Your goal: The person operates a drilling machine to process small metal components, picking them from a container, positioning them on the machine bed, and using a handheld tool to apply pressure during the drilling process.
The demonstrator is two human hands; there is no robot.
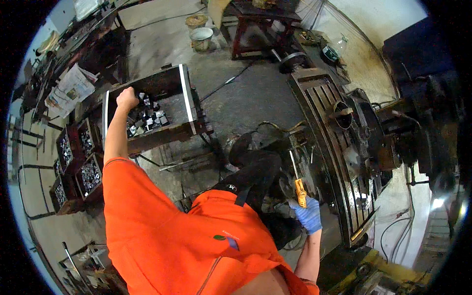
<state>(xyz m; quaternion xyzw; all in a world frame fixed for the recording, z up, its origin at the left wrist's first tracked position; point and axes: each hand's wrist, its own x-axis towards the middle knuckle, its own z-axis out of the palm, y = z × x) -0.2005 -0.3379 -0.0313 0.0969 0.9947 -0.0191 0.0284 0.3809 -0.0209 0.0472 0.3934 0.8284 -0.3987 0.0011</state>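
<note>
My bare left hand (127, 99) reaches into a dark metal bin (184, 93) by its left wall, fingers closed. Whether they hold something is hidden. Small block-shaped metal pieces (147, 118) lie heaped in the bin beside this hand. My right hand (308, 216), in a blue glove, is wrapped round a yellow air blow gun (300, 191). The gun's long thin metal nozzle points away from me. To the right of it stands a machine with a slotted table (334, 147).
Smaller crates (91, 174) of metal pieces stand at the left. Buckets (201, 38) and a dark red stand (265, 22) are at the back. Hoses hang by the machine's right side (410, 221). A newspaper (71, 91) lies beyond the bin's left side.
</note>
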